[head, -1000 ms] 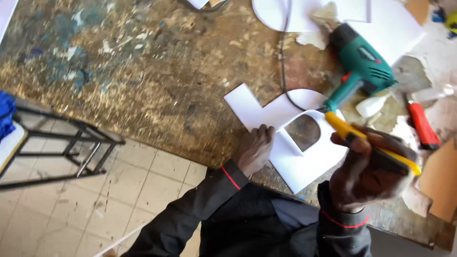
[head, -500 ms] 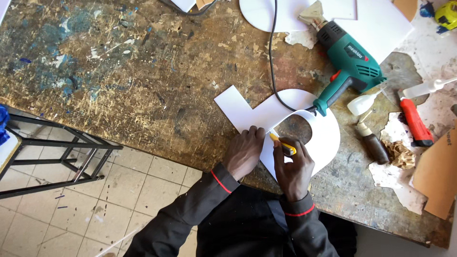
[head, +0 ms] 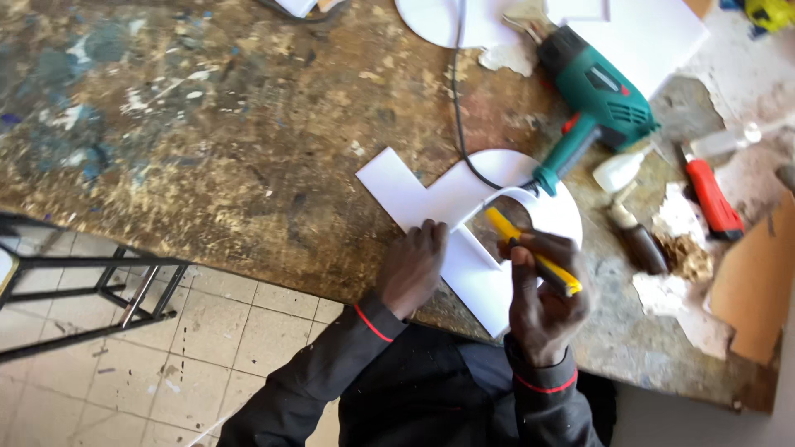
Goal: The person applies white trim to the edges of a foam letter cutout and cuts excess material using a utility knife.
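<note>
- Head view: the left hand [head: 411, 269] lies flat, fingers together, pressing down on a white cut-out sheet [head: 464, 273] at the near edge of a paint-stained workbench [head: 207, 124].
- The sheet is shaped like a letter: a straight bar running up to the left and a rounded loop at the right with an open hole showing the bench through it.
- The right hand [head: 542, 302] is closed in a fist-like pinch around a yellow utility knife [head: 530, 248]; the knife's tip points into the inner edge of the loop.
- A green power drill [head: 596, 91] lies just beyond the sheet, its black cord [head: 457, 108] crossing the loop's upper part.
- To the right of the drill sit a small white squeeze bottle [head: 617, 171], a dark wooden-handled tool [head: 638, 244] and a red-handled tool [head: 710, 199].
- A brown cardboard piece [head: 749, 290] rests at the bench's right edge, near torn white scraps.
- More white sheets [head: 638, 29], one round-edged, lie at the far side of the bench.
- A black metal frame [head: 91, 273] stands on the tiled floor to the left.
</note>
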